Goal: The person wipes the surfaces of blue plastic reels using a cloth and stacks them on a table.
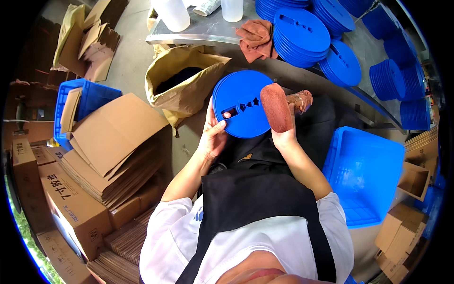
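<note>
Grey floor [130, 42] with cardboard on both sides, pretty packed workspace. Closest up is a black apron [260, 199] over a white shirt. Just past it the hands are apart: left hand [213, 137] is clamped on the rim of a blue disc [241, 92], thumb on top, a fingertip peeking through a slot. Right hand [283, 137] is at the disc's right side, fingers hidden by a brown cloth [276, 109], so I can't tell how it's gripping. Cloth overlaps the disc's edge from this angle; no idea if they touch. Blue bin [364, 175] on the right, flat cardboard sheets [118, 132] on the left, open tan sack [198, 99] beyond the disc. Farther out, a metal counter [208, 31] carries stacked discs [301, 35], white containers [172, 16] and a brown rag [255, 40] drooping off its edge.
</note>
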`<state>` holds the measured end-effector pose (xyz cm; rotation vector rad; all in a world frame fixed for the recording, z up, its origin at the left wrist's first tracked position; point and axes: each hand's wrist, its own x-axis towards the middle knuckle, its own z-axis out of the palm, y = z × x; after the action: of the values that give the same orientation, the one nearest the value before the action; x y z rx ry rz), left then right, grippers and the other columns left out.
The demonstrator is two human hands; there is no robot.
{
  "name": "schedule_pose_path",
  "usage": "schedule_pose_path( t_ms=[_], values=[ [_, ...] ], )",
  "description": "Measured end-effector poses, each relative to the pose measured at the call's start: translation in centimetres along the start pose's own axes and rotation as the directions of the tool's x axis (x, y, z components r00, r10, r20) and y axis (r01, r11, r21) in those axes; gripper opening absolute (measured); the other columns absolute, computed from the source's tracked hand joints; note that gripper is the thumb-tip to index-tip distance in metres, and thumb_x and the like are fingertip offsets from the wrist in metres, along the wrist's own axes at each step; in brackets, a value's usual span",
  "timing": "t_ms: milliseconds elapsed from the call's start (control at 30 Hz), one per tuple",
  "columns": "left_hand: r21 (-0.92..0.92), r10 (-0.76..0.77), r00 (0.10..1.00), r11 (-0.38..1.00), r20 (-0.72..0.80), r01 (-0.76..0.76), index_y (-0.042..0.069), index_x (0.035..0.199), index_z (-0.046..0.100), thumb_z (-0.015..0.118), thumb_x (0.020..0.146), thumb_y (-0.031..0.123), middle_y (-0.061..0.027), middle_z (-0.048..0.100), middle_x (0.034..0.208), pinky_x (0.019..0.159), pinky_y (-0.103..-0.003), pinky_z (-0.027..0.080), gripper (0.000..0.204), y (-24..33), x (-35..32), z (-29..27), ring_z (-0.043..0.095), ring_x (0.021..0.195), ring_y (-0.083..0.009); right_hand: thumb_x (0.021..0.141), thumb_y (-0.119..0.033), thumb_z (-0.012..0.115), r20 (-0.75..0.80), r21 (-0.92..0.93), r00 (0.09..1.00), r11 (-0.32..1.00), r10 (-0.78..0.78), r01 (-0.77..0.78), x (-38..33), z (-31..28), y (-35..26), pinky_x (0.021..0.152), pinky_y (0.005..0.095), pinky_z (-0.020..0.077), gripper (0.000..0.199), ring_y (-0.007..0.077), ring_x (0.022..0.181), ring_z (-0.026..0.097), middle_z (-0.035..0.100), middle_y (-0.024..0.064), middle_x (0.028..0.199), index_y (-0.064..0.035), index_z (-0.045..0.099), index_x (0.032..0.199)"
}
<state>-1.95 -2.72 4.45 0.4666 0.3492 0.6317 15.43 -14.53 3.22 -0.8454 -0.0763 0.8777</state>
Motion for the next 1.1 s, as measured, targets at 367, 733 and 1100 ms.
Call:
schedule_pose_path(
  t_ms=[367, 733, 1100],
  values=[
    [-0.046, 0.017, 1.0, 0.999, -0.007, -0.018, 0.026, 0.155, 0.008, 0.071, 0.084, 0.011, -0.0051, 0.058, 0.109, 0.095, -0.039, 0.046, 0.096, 0.8, -0.1, -1.4, 0.057, 0.104, -0.0185, 0.096, -0.038, 0.058, 0.211, -0.284, 0.977, 0.955, -0.022, 0.083, 1.8, 2.9, -1.6, 0.106, 0.0327, 0.0371, 0.072, 0.0173, 0.122, 0.051, 0.052, 0.0096, 0.133, 0.0041, 0.025, 0.146],
    [0.156, 0.188, 0.979, 0.972, -0.075, -0.175, 0.015, 0.155, 0.012, 0.062, 0.088, -0.003, -0.0093, 0.057, 0.116, 0.099, -0.036, 0.045, 0.086, -0.5, -0.5, -0.1, 0.059, 0.097, -0.0164, 0.074, -0.01, 0.08, 0.491, -0.766, 0.678, 0.1, -0.547, 0.635, 5.4, 1.3, -5.7, 0.093, 0.0336, 0.0483, 0.044, 0.0237, 0.108, 0.062, 0.063, 0.0157, 0.121, 0.0011, 0.061, 0.113],
    [0.093, 0.14, 0.966, 0.988, -0.218, -0.122, 0.012, 0.153, 0.022, 0.057, 0.092, -0.002, -0.0132, 0.051, 0.134, 0.101, -0.036, 0.045, 0.071, -0.8, -0.9, 1.0, 0.054, 0.117, -0.0202, 0.075, -0.007, 0.066, 0.917, -0.399, 0.385, -0.249, -0.105, 0.882, -0.2, 4.0, -2.1, 0.097, 0.0412, 0.0472, 0.031, 0.0306, 0.12, 0.057, 0.062, 0.0121, 0.125, -0.0064, 0.062, 0.106]
  ],
)
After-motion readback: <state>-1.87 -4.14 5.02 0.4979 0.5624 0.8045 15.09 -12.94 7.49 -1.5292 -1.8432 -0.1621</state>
